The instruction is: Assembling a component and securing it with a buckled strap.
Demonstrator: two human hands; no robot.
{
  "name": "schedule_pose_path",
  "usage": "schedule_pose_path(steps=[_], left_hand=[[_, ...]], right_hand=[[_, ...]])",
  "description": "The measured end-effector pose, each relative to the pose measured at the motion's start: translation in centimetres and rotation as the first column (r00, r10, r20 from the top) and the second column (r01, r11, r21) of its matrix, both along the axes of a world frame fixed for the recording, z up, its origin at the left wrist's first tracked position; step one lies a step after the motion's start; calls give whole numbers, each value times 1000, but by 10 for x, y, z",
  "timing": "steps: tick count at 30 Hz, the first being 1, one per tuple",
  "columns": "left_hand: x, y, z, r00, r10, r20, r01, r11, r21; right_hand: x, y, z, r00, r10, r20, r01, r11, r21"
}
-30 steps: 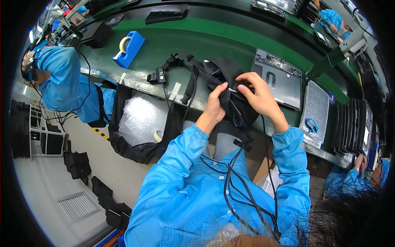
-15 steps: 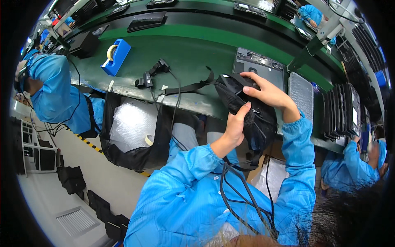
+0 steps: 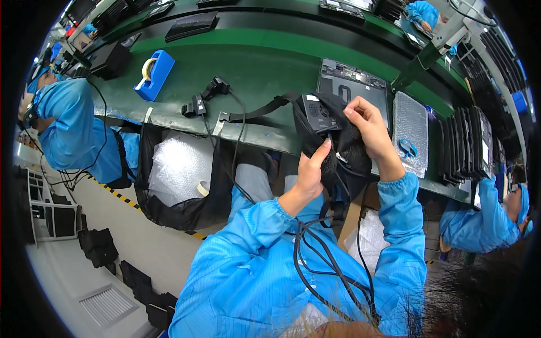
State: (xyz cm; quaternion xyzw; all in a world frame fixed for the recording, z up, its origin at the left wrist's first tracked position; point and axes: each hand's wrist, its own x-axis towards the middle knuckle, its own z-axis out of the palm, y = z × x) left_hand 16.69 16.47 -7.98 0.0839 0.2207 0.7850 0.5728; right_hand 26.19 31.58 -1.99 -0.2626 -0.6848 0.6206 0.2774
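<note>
black cables (image 3: 336, 267) hung at six o'clock from a black mesh pouch (image 3: 356, 149). the left hand (image 3: 309, 177) gripped the pouch's near side at seven; the right hand (image 3: 373, 132) pinched its rim at one. a dark vented device (image 3: 320, 115) sat in its opening. beyond, on the green table (image 3: 253, 73), lay a grey laptop part (image 3: 367, 93) at one o'clock.

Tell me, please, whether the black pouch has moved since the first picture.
Yes, rightward relative to the grey laptop part; the black pouch now overlaps it in view.
</note>
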Motion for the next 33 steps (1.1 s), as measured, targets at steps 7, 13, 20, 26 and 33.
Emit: schedule_pose_path(steps=[7, 13, 20, 26, 33], left_hand=[[-15, -9, -11, 977, -148, 153, 138, 988, 76], [-17, -8, -3, 962, -165, 219, 146, 984, 99], [-33, -9, -29, 934, -294, 202, 265, 951, 159], [-30, -6, -13, 946, -260, 194, 248, 965, 82], [-32, -1, -17, 889, -341, 305, 262, 926, 271]], right_hand=[[-3, 5, -24, 997, -68, -35, 63, 989, -134], [-9, -1, -16, 986, -116, -116, 72, 940, -335], [-13, 1, -17, 983, -137, -124, 88, 936, -341], [-15, 5, -21, 981, -147, -126, 93, 929, -358], [-14, 10, -20, 988, -129, -83, 90, 924, -371]])
